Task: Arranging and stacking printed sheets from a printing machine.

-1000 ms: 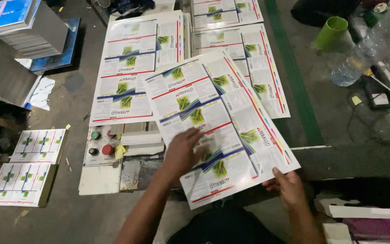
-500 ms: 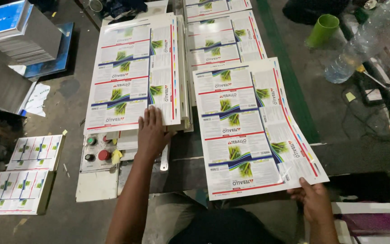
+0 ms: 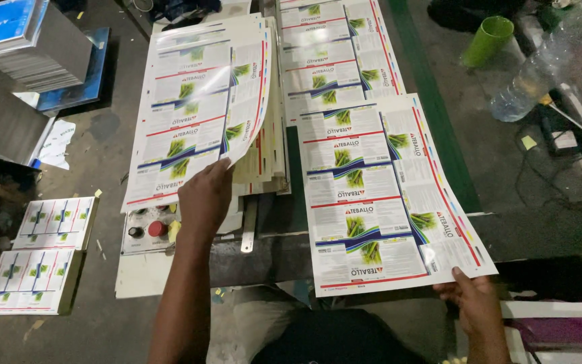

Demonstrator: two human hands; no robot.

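Lower right of the frame: my right hand [image 3: 474, 300] is pinching the near right corner of a large printed sheet [image 3: 389, 195], thumb on top, fingers curled under the edge. This sheet is lying flat, white with red, blue and green label panels, running from the lower centre-right up toward the middle of the frame.

Lower centre-left: my left hand [image 3: 205, 199] is reaching forward, fingers closed on the near edge of the top sheet [image 3: 193, 118] of the left pile. That sheet is lifting and curling at its right side, so its underside is showing above the stack of sheets [image 3: 267, 165] underneath. The stack is sitting just left of the sheet my right hand is holding, with a narrow dark gap between them.

Just below my left hand, a grey control box [image 3: 144, 229] with a red button and a black button is peeking out from under the stack's near edge.

Lower left: two short piles of smaller printed cards [image 3: 35, 276] are resting side by side on the floor, well apart from my hands.

Top centre: another pile of printed sheets [image 3: 341, 47] is lying beyond the right-hand sheet, touching or overlapping its far edge.

Upper left: a thick grey block of paper with a blue cover [image 3: 31, 40] is sitting on a blue board.

Upper right: a green cup [image 3: 488, 40] is lying tilted, and a clear plastic bottle [image 3: 540, 74] is lying near it among cables.
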